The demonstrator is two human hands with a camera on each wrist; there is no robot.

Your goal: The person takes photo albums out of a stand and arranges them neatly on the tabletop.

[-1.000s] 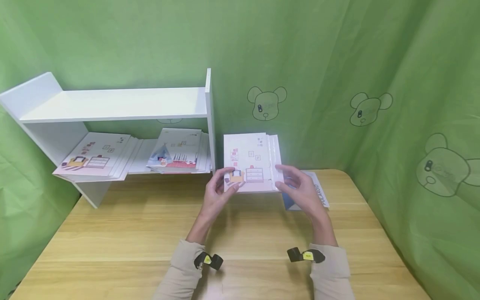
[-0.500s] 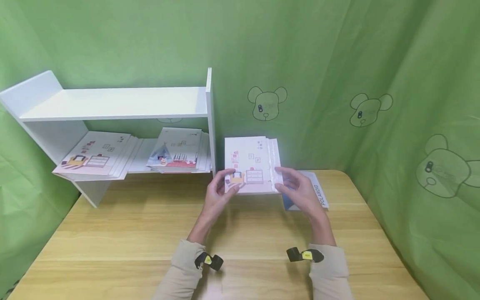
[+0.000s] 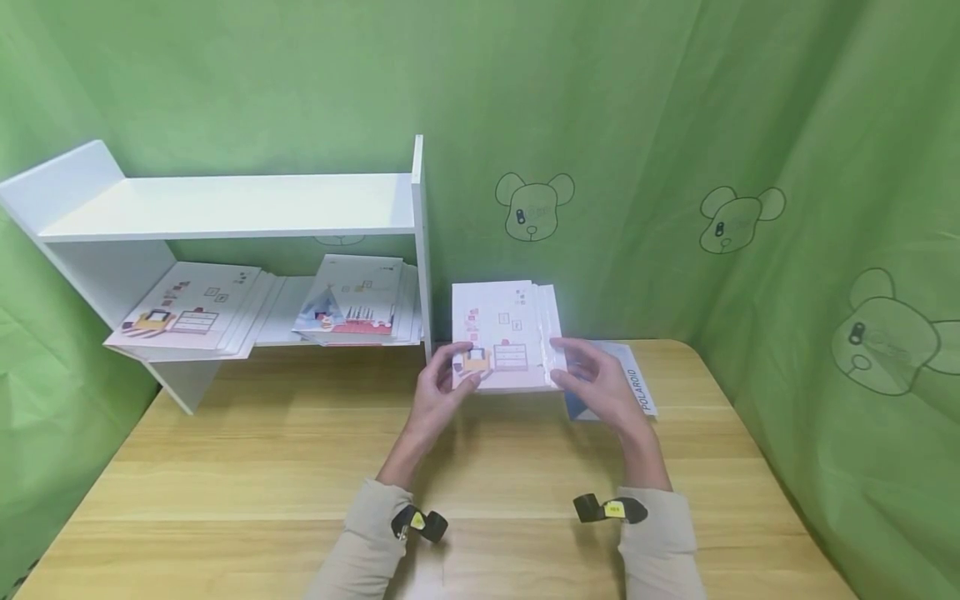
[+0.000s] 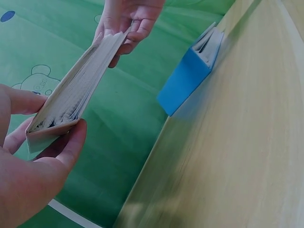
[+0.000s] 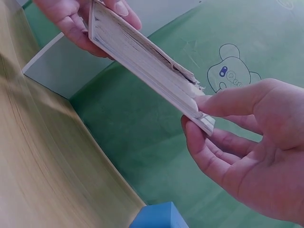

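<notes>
Between both hands is a white photo album (image 3: 498,321) with a drawn room on its cover, held above the table. My left hand (image 3: 435,396) pinches its lower left side, thumb at the near edge. With thumb and fingers my right hand (image 3: 603,383) pinches the right side, where the cover stops short of shiny page edges. In the left wrist view, the thick, wavy pages (image 4: 78,83) show between the covers. The right wrist view has the right thumb on the page edges and fingers under the back cover.
A blue-and-white album (image 3: 633,379) marked POLAROID stands on the wooden table (image 3: 300,500) behind the right hand. At left is a white shelf (image 3: 240,204). Its lower board carries two groups of similar albums, one at left (image 3: 195,308), one at right (image 3: 356,300). Green curtains (image 3: 637,100) hang behind.
The held album has come down slightly, its far edge dropping most. The left hand has shifted slightly down with it. Both hands keep the same hold.
</notes>
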